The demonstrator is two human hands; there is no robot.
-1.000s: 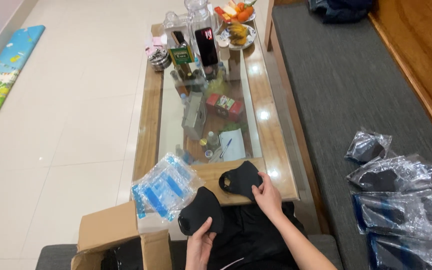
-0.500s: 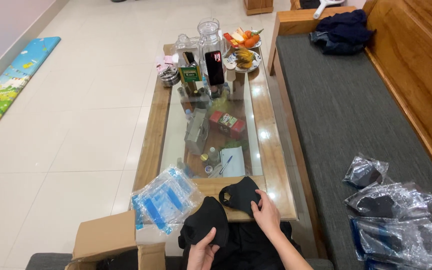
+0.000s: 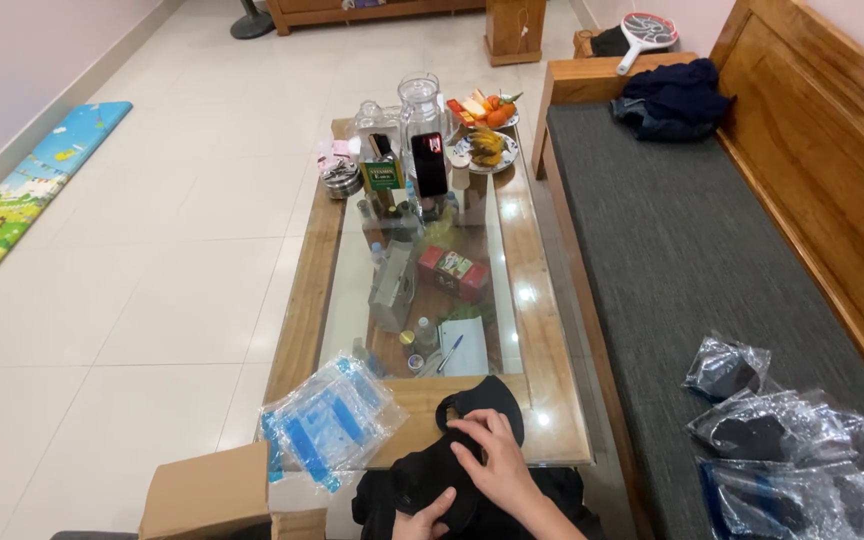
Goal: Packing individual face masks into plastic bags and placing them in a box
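Plastic bags (image 3: 327, 420) lie left of mask (image 3: 472, 415).

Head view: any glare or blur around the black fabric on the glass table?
Head view: sharp overall; small bright glare spots on the glass table right of the black fabric; right hand slightly soft; left hand cut by the frame edge; lighting even, shadows soft.

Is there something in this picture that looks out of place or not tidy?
The stack of clear blue-striped bags hangs over the near corner of the glass table, and a dark garment lies crumpled on the bench. Nothing looks spilled or broken.
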